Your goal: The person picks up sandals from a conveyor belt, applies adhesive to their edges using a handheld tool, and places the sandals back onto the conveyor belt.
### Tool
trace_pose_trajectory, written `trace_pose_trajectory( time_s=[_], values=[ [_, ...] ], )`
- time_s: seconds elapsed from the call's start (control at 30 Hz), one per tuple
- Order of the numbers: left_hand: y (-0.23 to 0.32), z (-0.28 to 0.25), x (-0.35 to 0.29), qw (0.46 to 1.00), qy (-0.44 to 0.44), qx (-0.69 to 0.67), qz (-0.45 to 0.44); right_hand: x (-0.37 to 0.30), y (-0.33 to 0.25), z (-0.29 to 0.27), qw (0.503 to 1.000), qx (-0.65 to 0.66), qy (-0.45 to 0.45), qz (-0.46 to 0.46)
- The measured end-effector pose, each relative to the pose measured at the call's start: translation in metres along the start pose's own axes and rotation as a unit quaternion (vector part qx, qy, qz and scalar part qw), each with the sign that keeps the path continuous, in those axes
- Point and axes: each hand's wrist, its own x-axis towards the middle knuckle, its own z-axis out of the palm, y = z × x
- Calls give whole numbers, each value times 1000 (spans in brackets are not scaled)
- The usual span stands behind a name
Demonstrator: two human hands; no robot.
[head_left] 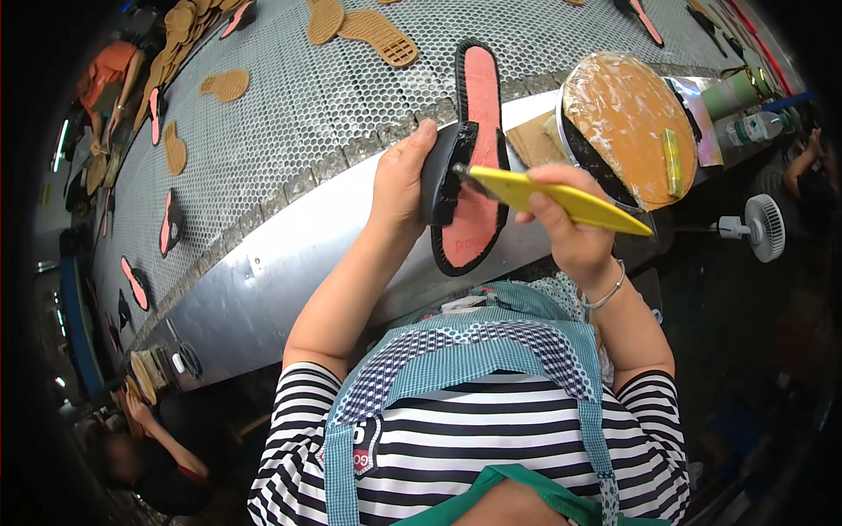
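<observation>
My left hand [400, 184] is closed on the black strap of a sandal upper [481, 92], held lengthwise at the table's near edge. Its pink underside faces up, with a black gathered rim all round. In my right hand [572, 230] is a yellow-handled brush [574, 201], gripped between thumb and fingers. The brush's dark tip reaches left over the middle of the sandal upper, at the folded-out black strap edge. That tip is blurred, so I cannot tell whether it touches.
A round tub [627, 123] with a smeared orange top stands right of the sandal upper. Tan soles [379, 37] and more pink-and-black uppers [168, 223] lie on the perforated conveyor [281, 96]. A white fan [765, 228] and a plastic bottle [756, 129] are at right. Other people work at left and right.
</observation>
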Motion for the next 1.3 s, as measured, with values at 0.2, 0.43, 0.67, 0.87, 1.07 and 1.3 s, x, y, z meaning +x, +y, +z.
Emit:
trace_pose_trajectory(
  time_s=[0.2,0.43,0.67,0.87,1.07,1.3],
  values=[
    [2,6,14,999,38,-13,-25,16,-4,-5,986,-73,-104,-109],
    [13,8,37,997,27,71,-26,40,-24,-18,913,-132,-325,-210],
    [17,4,34,996,46,82,-4,40,-42,-35,843,-263,-423,-203],
    [3,-4,4,979,-3,190,71,42,-11,-50,998,-14,60,19],
    [-10,3,-12,959,-96,194,185,79,17,-55,972,120,193,59],
    [-12,7,-5,966,-127,193,119,65,19,-52,992,37,117,31]
  ],
)
